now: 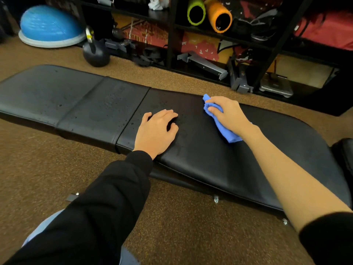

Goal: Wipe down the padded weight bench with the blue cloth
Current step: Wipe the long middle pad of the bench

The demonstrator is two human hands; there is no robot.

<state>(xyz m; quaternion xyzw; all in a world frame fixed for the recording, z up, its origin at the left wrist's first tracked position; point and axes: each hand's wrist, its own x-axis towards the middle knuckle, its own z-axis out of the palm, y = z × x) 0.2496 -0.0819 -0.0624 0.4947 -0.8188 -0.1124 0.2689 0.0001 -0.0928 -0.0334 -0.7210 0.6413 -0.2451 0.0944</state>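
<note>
The black padded weight bench (80, 104) stretches across the view from far left to lower right, its surface speckled with droplets around the middle. My right hand (227, 113) grips the bunched blue cloth (228, 133) and presses it onto the long pad near the far edge. Part of the cloth sticks out beyond the fingertips and part trails under the wrist. My left hand (157, 131) rests on the same pad, just right of the seam between pads, fingers loosely bent and holding nothing.
Brown carpet (172, 226) surrounds the bench. Behind it stands a black shelf unit (171, 35) with green and orange foam rollers (219, 17) and metal brackets. A black kettlebell (95, 54) and a blue balance dome (49, 25) sit on the floor at back left.
</note>
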